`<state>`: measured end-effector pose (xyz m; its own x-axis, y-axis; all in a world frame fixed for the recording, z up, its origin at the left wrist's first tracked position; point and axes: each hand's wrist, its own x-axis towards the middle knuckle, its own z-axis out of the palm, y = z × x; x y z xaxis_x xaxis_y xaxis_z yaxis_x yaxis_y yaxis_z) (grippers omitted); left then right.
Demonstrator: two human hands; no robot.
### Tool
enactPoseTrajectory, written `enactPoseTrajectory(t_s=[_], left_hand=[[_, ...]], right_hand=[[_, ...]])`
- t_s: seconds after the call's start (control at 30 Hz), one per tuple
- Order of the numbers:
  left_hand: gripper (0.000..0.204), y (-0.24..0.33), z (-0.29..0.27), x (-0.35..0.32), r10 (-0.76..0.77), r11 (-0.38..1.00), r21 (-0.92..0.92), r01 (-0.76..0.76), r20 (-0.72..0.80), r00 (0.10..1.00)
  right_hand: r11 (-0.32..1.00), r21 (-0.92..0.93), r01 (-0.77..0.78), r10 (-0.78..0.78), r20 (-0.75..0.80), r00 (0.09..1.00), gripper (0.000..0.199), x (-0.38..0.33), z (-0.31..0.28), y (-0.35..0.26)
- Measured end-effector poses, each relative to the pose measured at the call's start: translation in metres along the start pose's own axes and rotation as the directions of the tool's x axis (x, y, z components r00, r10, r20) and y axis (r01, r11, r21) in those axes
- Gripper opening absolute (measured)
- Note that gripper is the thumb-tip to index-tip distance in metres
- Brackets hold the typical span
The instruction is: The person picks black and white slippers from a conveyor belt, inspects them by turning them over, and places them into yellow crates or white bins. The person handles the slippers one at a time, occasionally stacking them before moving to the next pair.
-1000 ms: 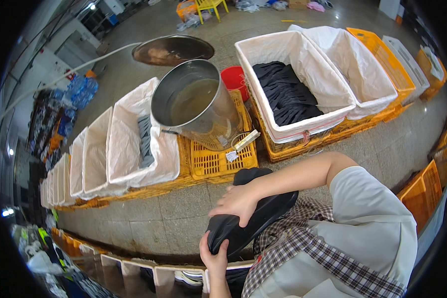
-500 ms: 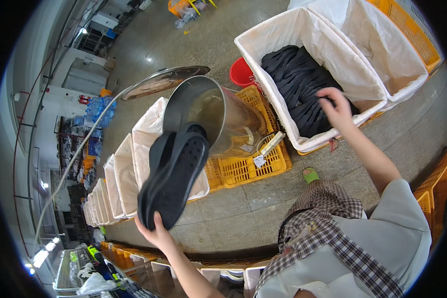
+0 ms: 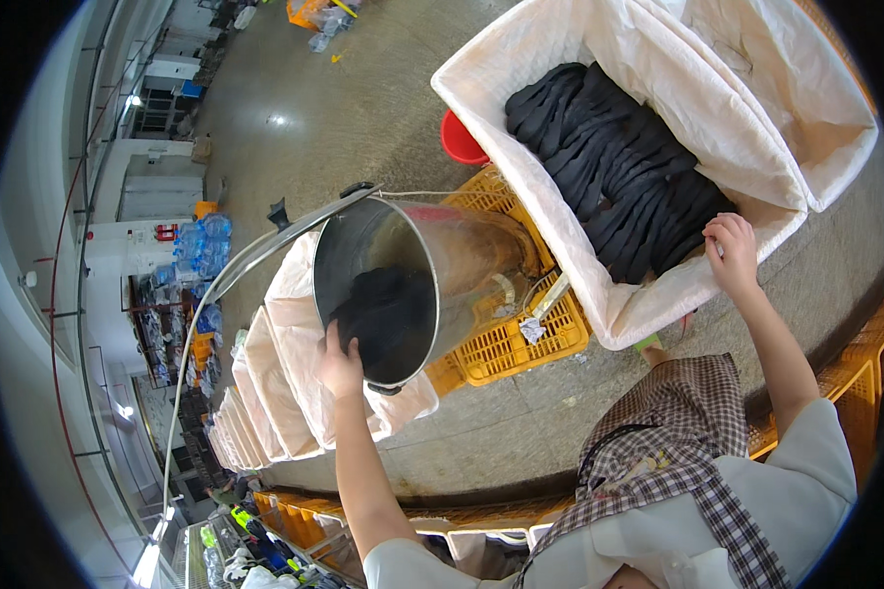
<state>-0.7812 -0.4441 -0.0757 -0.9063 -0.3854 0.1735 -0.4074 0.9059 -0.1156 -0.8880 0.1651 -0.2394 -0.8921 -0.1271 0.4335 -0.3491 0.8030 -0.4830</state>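
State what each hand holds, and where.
Left hand: fingers at the near end of the flat black shoe soles in the round metal pot; grip unclear. Right hand: curled, no sole held; otherwise cannot tell.

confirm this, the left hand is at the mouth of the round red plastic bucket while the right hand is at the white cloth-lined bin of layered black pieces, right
The bucket is wrong: the head view shows the left hand at the mouth of the round silver metal pot. The right hand is at the bin of black pieces, as you say.
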Motion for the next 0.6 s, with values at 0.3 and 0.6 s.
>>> enactPoseTrajectory(t_s=[0.3, 0.6], left_hand=[[0.05, 0.019, 0.077, 0.03, 0.27, 0.96, 0.045, -0.278, 0.125, 0.955], [0.051, 0.026, 0.108, 0.048, 0.318, 0.946, 0.004, -0.325, 0.186, 0.93]], right_hand=[[0.998, -0.013, -0.058, 0.059, 0.022, 0.998, 0.013, 0.006, 0.001, -0.009], [0.997, -0.004, -0.079, 0.079, 0.004, 0.997, 0.013, 0.01, -0.001, -0.013]])
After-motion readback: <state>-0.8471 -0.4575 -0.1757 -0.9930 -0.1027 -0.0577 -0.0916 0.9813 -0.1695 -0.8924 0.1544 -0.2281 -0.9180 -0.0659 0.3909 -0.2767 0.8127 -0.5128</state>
